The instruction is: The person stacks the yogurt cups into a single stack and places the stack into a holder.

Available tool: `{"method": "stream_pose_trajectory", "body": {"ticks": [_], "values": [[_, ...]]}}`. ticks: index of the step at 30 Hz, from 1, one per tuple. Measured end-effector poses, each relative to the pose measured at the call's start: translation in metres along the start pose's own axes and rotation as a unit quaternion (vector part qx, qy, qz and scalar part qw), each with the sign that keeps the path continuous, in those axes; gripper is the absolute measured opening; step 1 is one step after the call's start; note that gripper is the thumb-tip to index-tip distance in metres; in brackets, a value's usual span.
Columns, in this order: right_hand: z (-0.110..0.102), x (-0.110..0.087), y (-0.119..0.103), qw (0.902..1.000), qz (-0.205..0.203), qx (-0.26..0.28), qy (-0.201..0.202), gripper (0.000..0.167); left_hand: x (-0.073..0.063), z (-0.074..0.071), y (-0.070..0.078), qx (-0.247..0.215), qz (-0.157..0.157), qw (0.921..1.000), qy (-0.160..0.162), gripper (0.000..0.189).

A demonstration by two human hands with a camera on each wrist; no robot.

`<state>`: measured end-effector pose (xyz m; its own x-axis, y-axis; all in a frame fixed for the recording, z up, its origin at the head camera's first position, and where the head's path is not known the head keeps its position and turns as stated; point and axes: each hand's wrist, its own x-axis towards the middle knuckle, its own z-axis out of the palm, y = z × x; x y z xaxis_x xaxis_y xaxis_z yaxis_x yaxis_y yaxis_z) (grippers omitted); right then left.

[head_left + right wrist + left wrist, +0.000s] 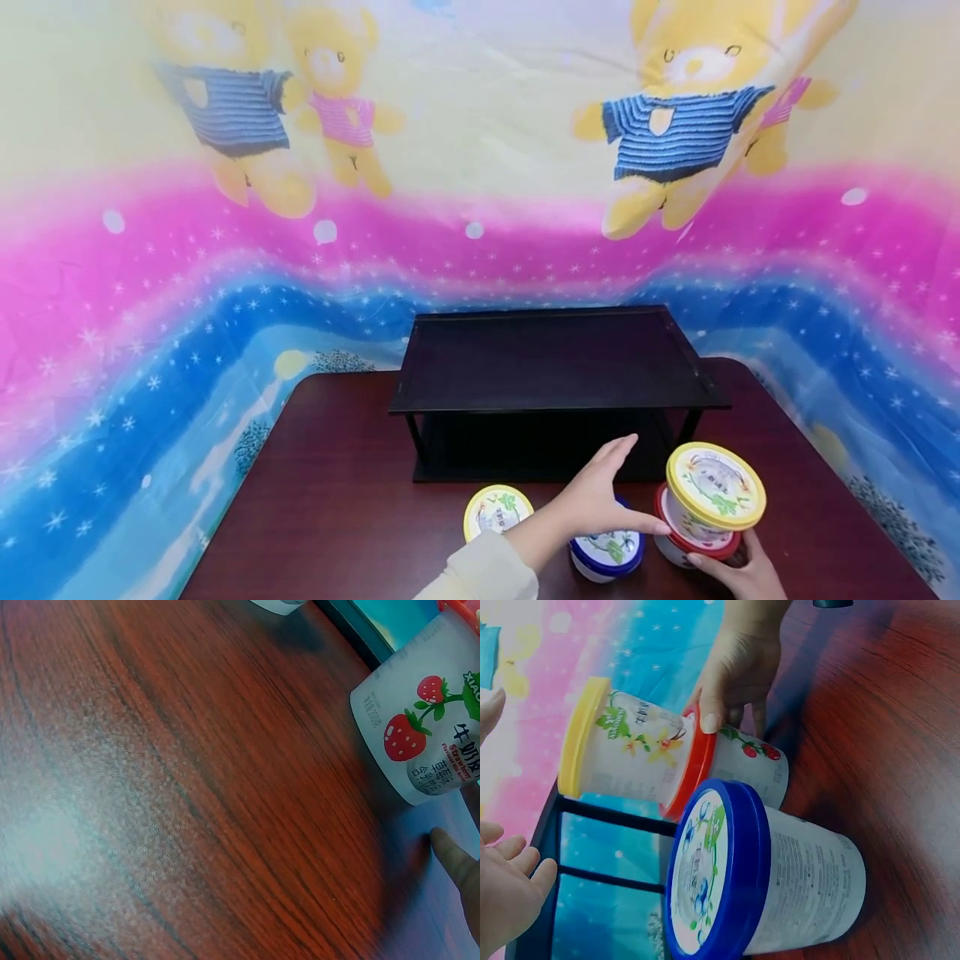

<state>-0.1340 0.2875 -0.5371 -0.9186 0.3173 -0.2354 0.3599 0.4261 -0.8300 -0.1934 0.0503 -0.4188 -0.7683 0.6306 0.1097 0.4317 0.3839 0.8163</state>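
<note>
My left hand reaches across with fingers straight and thumb spread, holding nothing, above a blue-lidded tub and left of two stacked tubs. The upper one is a yellow-lidded tub with a flower print. It stands on a red-lidded strawberry tub. My right hand grips that lower tub from the right, thumb on its red rim and fingers around its far side. In the left wrist view, left-hand fingers show apart from the tubs. Another yellow-lidded tub is partly hidden by the left forearm.
Behind the tubs stands a low black two-level rack on a dark red-brown wooden table. A printed cloth with teddy bears hangs around the table's back and sides.
</note>
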Motion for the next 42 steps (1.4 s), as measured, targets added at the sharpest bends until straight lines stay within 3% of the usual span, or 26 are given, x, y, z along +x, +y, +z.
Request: {"method": "stream_pose_trajectory", "body": {"ticks": [5,16,23,29,34,42], "values": [[0.001,0.001,0.001,0.9999,-0.005,0.011,0.006,0.097,-0.015,-0.011,-0.004,-0.009,0.007,0.9999,0.007,0.091],[0.003,0.004,0.007,0.9984,-0.009,0.052,0.022,0.099,-0.049,-0.028,-0.029,-0.016,0.032,0.9985,0.041,0.091],[0.002,0.006,0.008,0.9985,-0.005,0.055,0.004,0.100,-0.068,-0.038,-0.045,-0.021,0.005,0.9976,0.066,0.091],[0.004,0.008,0.011,0.9979,-0.014,0.061,0.019,0.097,-0.080,-0.047,-0.062,-0.038,-0.039,0.9955,0.078,0.089],[0.003,0.009,0.010,0.9981,0.008,0.061,0.006,0.102,-0.089,-0.052,-0.076,-0.032,-0.066,0.9927,0.096,0.091],[0.002,0.006,0.007,0.9987,0.020,0.047,0.004,0.102,-0.106,-0.054,-0.095,0.002,-0.068,0.9880,0.139,0.090]]}}
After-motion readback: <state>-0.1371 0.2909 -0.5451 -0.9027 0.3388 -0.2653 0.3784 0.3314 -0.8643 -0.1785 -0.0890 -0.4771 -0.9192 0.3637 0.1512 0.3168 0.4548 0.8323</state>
